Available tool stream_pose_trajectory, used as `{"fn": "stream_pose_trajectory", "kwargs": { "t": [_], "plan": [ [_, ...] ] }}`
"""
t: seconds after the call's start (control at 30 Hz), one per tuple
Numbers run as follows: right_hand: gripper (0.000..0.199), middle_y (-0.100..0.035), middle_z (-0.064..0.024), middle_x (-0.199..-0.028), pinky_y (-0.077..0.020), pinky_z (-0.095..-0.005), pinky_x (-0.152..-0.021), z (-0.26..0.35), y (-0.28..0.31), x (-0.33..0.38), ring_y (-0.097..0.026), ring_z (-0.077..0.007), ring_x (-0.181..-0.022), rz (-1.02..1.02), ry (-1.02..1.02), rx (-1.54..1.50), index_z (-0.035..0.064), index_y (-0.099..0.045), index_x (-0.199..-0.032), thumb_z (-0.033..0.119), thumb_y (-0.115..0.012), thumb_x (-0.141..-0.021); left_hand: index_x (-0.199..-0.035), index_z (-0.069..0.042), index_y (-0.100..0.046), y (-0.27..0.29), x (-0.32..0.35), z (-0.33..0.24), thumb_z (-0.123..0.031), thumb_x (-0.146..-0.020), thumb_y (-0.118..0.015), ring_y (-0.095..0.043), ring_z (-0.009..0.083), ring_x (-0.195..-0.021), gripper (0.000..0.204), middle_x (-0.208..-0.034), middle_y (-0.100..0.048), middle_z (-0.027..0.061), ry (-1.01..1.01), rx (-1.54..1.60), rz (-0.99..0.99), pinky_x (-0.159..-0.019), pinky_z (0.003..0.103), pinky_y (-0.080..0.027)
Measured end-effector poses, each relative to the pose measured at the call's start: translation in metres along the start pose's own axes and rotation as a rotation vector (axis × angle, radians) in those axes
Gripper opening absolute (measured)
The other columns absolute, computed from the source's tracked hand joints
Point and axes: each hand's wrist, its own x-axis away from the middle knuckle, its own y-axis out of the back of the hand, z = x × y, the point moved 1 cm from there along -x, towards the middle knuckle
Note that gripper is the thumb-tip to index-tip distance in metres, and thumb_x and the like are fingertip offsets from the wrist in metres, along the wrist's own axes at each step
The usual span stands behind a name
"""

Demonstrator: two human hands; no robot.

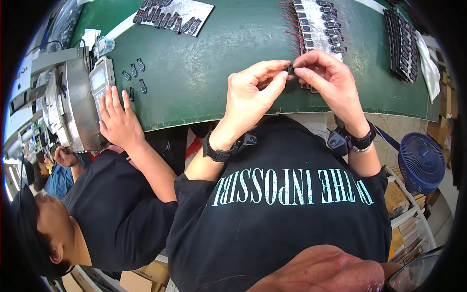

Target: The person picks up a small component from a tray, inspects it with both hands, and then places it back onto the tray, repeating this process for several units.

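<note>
Both my hands meet above the near edge of the green table (219, 73). My left hand (255, 95) and my right hand (332, 82) pinch one small black part (291, 70) between thumbs and fingertips. The fingers cover most of it, so its exact kind is hard to make out. Just beyond my hands lies a whitish board (318, 29) with rows of small black rectangular parts (329, 24). Thin red wires stick out along the sides of that board.
A second board (204, 13) of black parts lies at the far left. Several loose black parts (134, 70) rest near a co-worker's hand (119, 119), beside a grey machine with a screen (99, 75). Stacked dark trays (404, 46) stand at right, above a blue fan (421, 163).
</note>
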Motion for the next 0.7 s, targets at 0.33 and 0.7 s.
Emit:
{"fn": "stream_pose_trajectory", "kwargs": {
  "t": [0.33, 0.7],
  "plan": [
    [0.012, -0.065, -0.0041, -0.104, -0.0549, -0.0252, -0.08, 0.003, -0.013, 0.006, -0.065, -0.0099, -0.091, -0.045, 0.021, -0.007, -0.0006, -0.063, -0.111, 0.004, -0.062, -0.099, -0.119, 0.006, -0.067, -0.001, -0.003, -0.004, 0.002, -0.097, -0.064, -0.073, 0.0161, -0.095, 0.023, -0.105, -0.075, 0.0133, 0.048, 0.02, 0.017, -0.086, 0.024, -0.058],
    [0.017, -0.068, -0.0131, -0.111, -0.0552, -0.0283, -0.08, -0.006, -0.019, 0.009, -0.068, -0.0189, -0.093, -0.26, 0.39, 0.454, -0.0007, -0.065, -0.101, -0.006, -0.071, -0.086, -0.108, 0.006, -0.066, -0.004, -0.006, 0.002, -0.001, -0.095, -0.066, -0.072, 0.0124, -0.091, 0.015, -0.098, -0.076, 0.0106, 0.056, 0.136, -0.052, -0.083, 0.025, -0.058]
  ]
}}
